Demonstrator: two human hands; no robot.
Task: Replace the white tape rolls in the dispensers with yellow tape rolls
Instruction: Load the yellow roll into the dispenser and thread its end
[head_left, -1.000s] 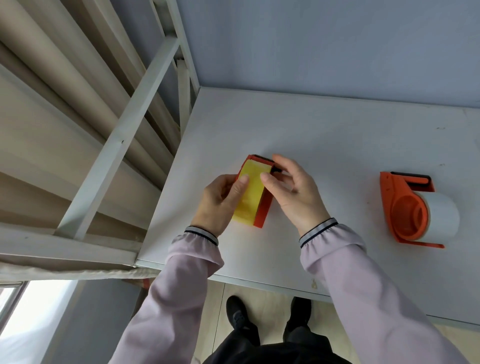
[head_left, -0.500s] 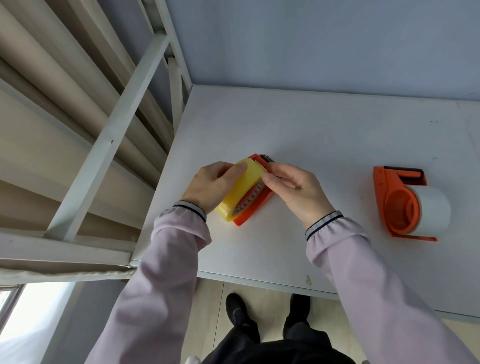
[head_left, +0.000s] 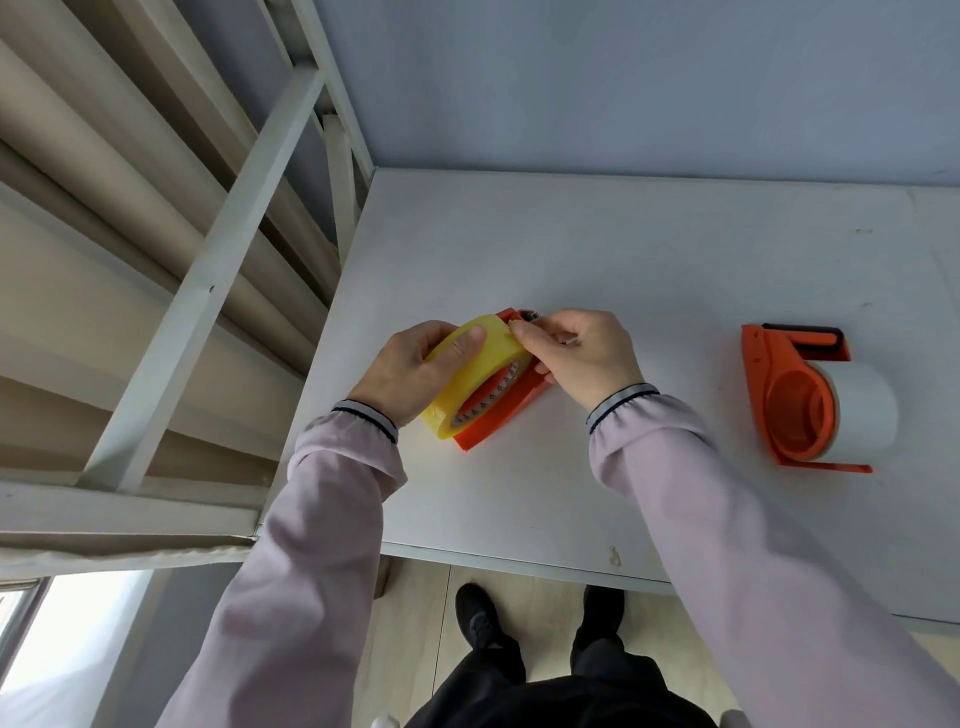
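A yellow tape roll sits in an orange dispenser lying tilted on the white table, left of centre. My left hand grips the roll from the left, thumb on its outer face. My right hand pinches at the roll's upper edge near the dispenser's cutter end; what lies between its fingertips is too small to tell. A second orange dispenser holding a white tape roll lies on the table at the right, apart from both hands.
A white metal bed frame with beige slats stands close along the table's left side. A grey wall backs the table. The table's front edge runs just above my black shoes on the wood floor.
The dispenser with the yellow roll has tipped from standing on edge to leaning right, showing the roll's printed core. My right fingers have moved to the roll's top edge.
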